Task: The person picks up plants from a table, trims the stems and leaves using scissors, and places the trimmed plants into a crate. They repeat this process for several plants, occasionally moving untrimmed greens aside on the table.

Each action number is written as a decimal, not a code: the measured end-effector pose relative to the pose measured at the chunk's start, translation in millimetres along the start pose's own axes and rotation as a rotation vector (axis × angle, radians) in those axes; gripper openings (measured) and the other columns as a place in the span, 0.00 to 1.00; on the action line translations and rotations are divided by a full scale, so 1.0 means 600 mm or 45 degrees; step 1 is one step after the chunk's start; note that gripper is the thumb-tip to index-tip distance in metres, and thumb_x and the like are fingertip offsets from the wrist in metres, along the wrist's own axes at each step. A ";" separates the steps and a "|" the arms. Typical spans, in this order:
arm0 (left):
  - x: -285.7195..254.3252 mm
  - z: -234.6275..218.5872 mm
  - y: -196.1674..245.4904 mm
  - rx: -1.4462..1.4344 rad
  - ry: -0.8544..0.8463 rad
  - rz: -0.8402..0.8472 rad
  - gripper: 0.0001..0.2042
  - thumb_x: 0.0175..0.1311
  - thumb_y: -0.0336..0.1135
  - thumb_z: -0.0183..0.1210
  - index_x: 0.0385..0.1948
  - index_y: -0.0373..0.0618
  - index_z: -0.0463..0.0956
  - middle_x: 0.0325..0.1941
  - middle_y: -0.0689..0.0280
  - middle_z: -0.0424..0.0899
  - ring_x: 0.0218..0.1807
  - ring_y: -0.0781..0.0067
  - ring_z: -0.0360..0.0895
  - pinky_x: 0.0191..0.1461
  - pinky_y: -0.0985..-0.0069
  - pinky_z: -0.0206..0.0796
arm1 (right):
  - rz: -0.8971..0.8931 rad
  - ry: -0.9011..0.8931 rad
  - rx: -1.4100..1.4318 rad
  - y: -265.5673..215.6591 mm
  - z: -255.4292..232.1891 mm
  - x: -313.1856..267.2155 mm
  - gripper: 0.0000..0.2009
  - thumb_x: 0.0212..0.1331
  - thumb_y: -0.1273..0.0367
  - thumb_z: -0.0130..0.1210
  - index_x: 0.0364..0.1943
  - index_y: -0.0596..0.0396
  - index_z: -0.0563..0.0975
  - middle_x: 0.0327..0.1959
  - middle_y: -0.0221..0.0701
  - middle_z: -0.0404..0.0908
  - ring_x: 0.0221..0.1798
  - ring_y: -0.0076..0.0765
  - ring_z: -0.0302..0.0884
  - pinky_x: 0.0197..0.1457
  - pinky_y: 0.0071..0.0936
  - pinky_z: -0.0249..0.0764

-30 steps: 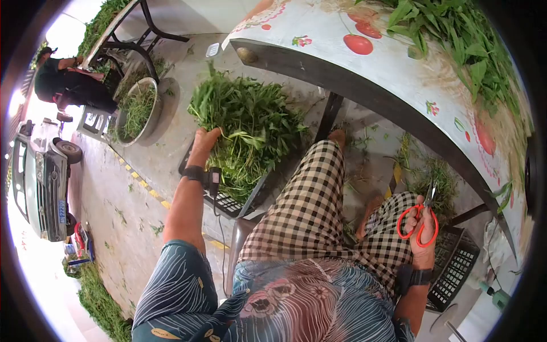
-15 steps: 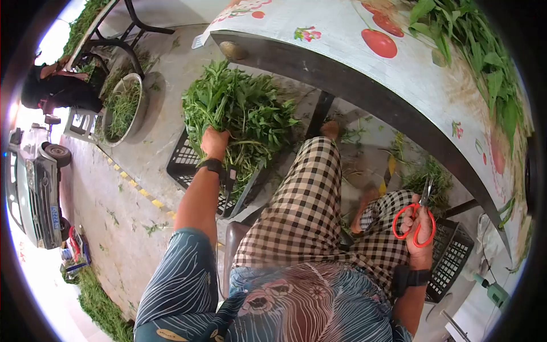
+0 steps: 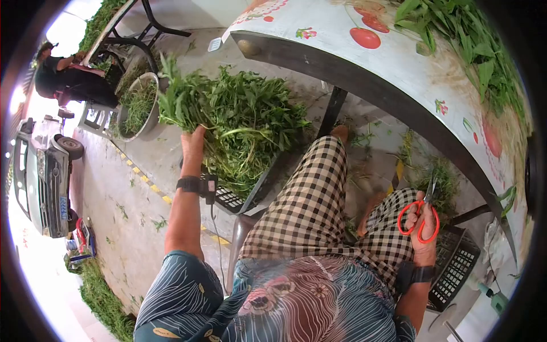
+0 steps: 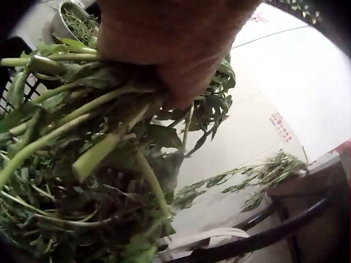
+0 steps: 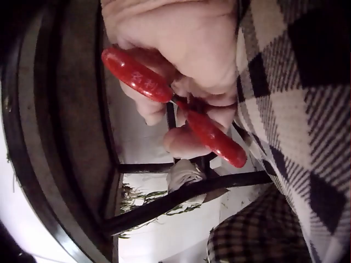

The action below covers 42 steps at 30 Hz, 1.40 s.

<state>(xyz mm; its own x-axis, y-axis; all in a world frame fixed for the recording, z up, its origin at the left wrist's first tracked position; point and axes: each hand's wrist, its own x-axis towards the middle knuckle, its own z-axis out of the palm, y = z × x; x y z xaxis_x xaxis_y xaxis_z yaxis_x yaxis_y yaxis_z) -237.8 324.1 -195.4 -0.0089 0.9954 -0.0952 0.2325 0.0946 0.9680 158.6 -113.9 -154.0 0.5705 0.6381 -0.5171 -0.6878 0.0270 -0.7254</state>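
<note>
In the head view, the left hand (image 3: 194, 142) grips a bunch of leafy green stems (image 3: 185, 102) at the left side of a large leafy heap (image 3: 256, 114) piled in a black crate (image 3: 228, 198). Cut stem ends (image 4: 96, 157) poke out below that hand (image 4: 175, 44) in the left wrist view. The right hand (image 3: 423, 228) holds red-handled scissors (image 3: 437, 228) beside the checked trousers, blades pointing away from the body. Up close, the right hand's fingers (image 5: 181, 49) wrap round the red handles (image 5: 214, 139).
A table with a fruit-print cover (image 3: 319, 28) curves across the upper right, bearing more greens (image 3: 473, 51). Another black crate (image 3: 456, 268) stands at the lower right. Further off are a grey basin (image 3: 155, 114), a seated person (image 3: 74, 82) and a parked vehicle (image 3: 45, 176).
Since half a second ago the left hand has moved left and slightly up in the head view, carrying the bunch to the heap's left edge. The right hand still holds the scissors.
</note>
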 end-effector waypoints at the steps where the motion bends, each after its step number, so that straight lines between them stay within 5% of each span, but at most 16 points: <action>1: -0.005 -0.001 0.009 -0.298 -0.056 -0.083 0.17 0.49 0.39 0.60 0.40 0.40 0.75 0.33 0.60 0.81 0.31 0.66 0.78 0.35 0.69 0.71 | -0.018 -0.017 -0.002 0.001 -0.003 0.000 0.22 0.59 0.57 0.52 0.54 0.53 0.68 0.30 0.25 0.73 0.25 0.18 0.66 0.24 0.17 0.63; 3: -0.006 -0.021 0.014 -0.366 -0.209 -0.038 0.16 0.56 0.38 0.55 0.44 0.40 0.72 0.36 0.63 0.79 0.34 0.69 0.76 0.37 0.71 0.72 | -0.054 -0.052 -0.007 0.001 -0.005 -0.002 0.22 0.58 0.57 0.52 0.54 0.53 0.68 0.30 0.25 0.74 0.25 0.19 0.66 0.24 0.17 0.63; 6: -0.025 -0.036 0.052 -0.815 -0.399 -0.370 0.13 0.62 0.36 0.52 0.45 0.42 0.71 0.45 0.62 0.76 0.44 0.69 0.74 0.47 0.74 0.69 | -0.081 -0.053 -0.014 0.002 -0.005 -0.005 0.23 0.58 0.56 0.53 0.55 0.53 0.67 0.30 0.24 0.73 0.26 0.17 0.67 0.24 0.15 0.66; 10: -0.076 -0.055 0.061 0.143 -0.335 0.591 0.19 0.65 0.39 0.48 0.54 0.42 0.64 0.48 0.62 0.74 0.47 0.72 0.72 0.50 0.74 0.67 | -0.109 -0.104 -0.113 -0.001 0.016 -0.014 0.20 0.59 0.58 0.51 0.52 0.54 0.68 0.25 0.27 0.73 0.22 0.19 0.66 0.23 0.17 0.63; 14: -0.123 -0.057 0.115 0.318 -0.174 0.729 0.17 0.63 0.31 0.48 0.53 0.39 0.63 0.45 0.62 0.76 0.45 0.71 0.73 0.48 0.75 0.67 | -0.085 -0.268 -0.483 0.004 0.033 -0.022 0.17 0.62 0.60 0.48 0.50 0.56 0.69 0.21 0.29 0.73 0.18 0.21 0.65 0.22 0.19 0.64; 17: -0.163 -0.060 0.160 0.400 -0.129 0.791 0.18 0.63 0.32 0.49 0.54 0.38 0.62 0.43 0.62 0.76 0.44 0.70 0.74 0.48 0.74 0.67 | -0.012 -0.370 -0.547 0.014 0.074 -0.033 0.17 0.63 0.61 0.45 0.50 0.57 0.67 0.24 0.32 0.75 0.18 0.24 0.67 0.23 0.21 0.66; 20: -0.218 -0.033 0.233 -0.336 -0.306 0.459 0.18 0.63 0.41 0.50 0.50 0.41 0.67 0.40 0.64 0.77 0.41 0.72 0.74 0.44 0.74 0.68 | 0.359 -0.541 0.023 0.005 0.135 -0.058 0.21 0.58 0.61 0.54 0.51 0.59 0.66 0.34 0.35 0.76 0.28 0.26 0.71 0.33 0.21 0.71; 23: -0.280 0.009 0.310 -0.599 -0.306 0.185 0.18 0.62 0.47 0.50 0.45 0.42 0.72 0.38 0.66 0.77 0.38 0.75 0.74 0.39 0.75 0.69 | -0.561 -0.702 -0.879 -0.010 0.247 -0.103 0.26 0.51 0.62 0.61 0.52 0.59 0.65 0.38 0.36 0.76 0.35 0.26 0.73 0.39 0.23 0.71; 25: -0.296 0.022 0.325 -0.683 -0.353 0.039 0.18 0.62 0.46 0.50 0.44 0.41 0.72 0.38 0.66 0.77 0.37 0.76 0.74 0.38 0.76 0.70 | -0.680 -0.768 -0.803 -0.020 0.301 -0.115 0.33 0.42 0.63 0.68 0.54 0.57 0.64 0.39 0.34 0.76 0.37 0.26 0.73 0.42 0.24 0.71; 29: -0.348 0.075 0.347 -0.820 -0.650 0.116 0.14 0.61 0.41 0.52 0.41 0.41 0.74 0.37 0.66 0.78 0.36 0.77 0.76 0.38 0.77 0.70 | -0.959 -0.844 -1.047 -0.059 0.393 -0.159 0.40 0.35 0.68 0.71 0.56 0.55 0.61 0.42 0.32 0.74 0.38 0.23 0.70 0.43 0.21 0.69; 31: -0.403 0.104 0.381 -0.248 -0.473 0.672 0.11 0.60 0.35 0.52 0.37 0.37 0.75 0.32 0.66 0.80 0.33 0.76 0.77 0.37 0.78 0.70 | -1.053 -0.843 -1.037 -0.065 0.406 -0.173 0.42 0.33 0.69 0.72 0.57 0.54 0.59 0.44 0.32 0.73 0.37 0.21 0.69 0.43 0.19 0.68; 33: -0.417 0.123 0.395 -0.907 -0.772 0.015 0.11 0.58 0.33 0.52 0.39 0.38 0.74 0.36 0.66 0.79 0.37 0.76 0.76 0.40 0.78 0.69 | -1.111 -0.808 -0.972 -0.064 0.411 -0.180 0.43 0.32 0.69 0.72 0.57 0.52 0.59 0.41 0.31 0.73 0.37 0.23 0.69 0.43 0.21 0.68; 34: -0.435 0.128 0.411 -0.713 -0.775 0.049 0.12 0.58 0.33 0.52 0.42 0.39 0.74 0.36 0.67 0.78 0.36 0.76 0.76 0.40 0.79 0.68 | -1.286 -0.750 -1.056 -0.063 0.405 -0.182 0.40 0.36 0.71 0.69 0.58 0.52 0.59 0.39 0.31 0.71 0.37 0.26 0.69 0.43 0.22 0.68; 36: -0.421 0.148 0.367 -0.262 -0.829 0.688 0.13 0.59 0.35 0.52 0.43 0.40 0.73 0.36 0.67 0.77 0.37 0.78 0.74 0.37 0.80 0.67 | -1.340 -0.651 -1.118 -0.070 0.393 -0.191 0.39 0.37 0.72 0.67 0.58 0.52 0.59 0.39 0.32 0.70 0.37 0.27 0.69 0.43 0.23 0.68; 39: -0.452 0.194 0.413 -0.793 -1.136 -0.056 0.13 0.61 0.37 0.54 0.42 0.40 0.74 0.37 0.66 0.75 0.40 0.78 0.72 0.38 0.80 0.66 | -1.401 -0.528 -1.071 -0.086 0.367 -0.198 0.37 0.38 0.73 0.64 0.57 0.53 0.59 0.41 0.38 0.70 0.41 0.39 0.70 0.44 0.30 0.68; 42: -0.483 0.243 0.450 -0.926 -1.320 -0.053 0.09 0.61 0.36 0.53 0.36 0.41 0.74 0.32 0.66 0.77 0.37 0.75 0.75 0.40 0.75 0.68 | -1.593 -0.321 -1.050 -0.137 0.330 -0.217 0.32 0.40 0.74 0.61 0.55 0.54 0.60 0.41 0.44 0.71 0.46 0.53 0.70 0.45 0.38 0.68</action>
<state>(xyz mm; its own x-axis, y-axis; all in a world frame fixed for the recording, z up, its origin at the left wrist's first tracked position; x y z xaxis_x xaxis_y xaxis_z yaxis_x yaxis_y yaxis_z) -30.6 59.4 59.7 0.8368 0.5449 0.0537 -0.3389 0.4385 0.8324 51.9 -46.9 62.8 0.4310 0.6449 0.6312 0.6496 0.2637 -0.7131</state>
